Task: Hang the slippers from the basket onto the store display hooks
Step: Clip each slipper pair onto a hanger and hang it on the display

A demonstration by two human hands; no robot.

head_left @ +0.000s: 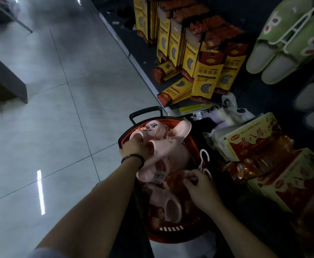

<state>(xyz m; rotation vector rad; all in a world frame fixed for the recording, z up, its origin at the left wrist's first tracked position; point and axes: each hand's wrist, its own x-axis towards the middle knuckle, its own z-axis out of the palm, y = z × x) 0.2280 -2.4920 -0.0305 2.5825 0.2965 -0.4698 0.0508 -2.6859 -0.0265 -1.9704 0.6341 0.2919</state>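
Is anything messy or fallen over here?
Yes. On the low shelf, a few yellow boxes have tipped over and lie flat or slanted near the edge, while the others behind them stand upright. The pink slippers are just heaped in the red basket.

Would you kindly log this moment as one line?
left hand grips slipper | right hand at hanger, grip unclear | basket holds more slippers
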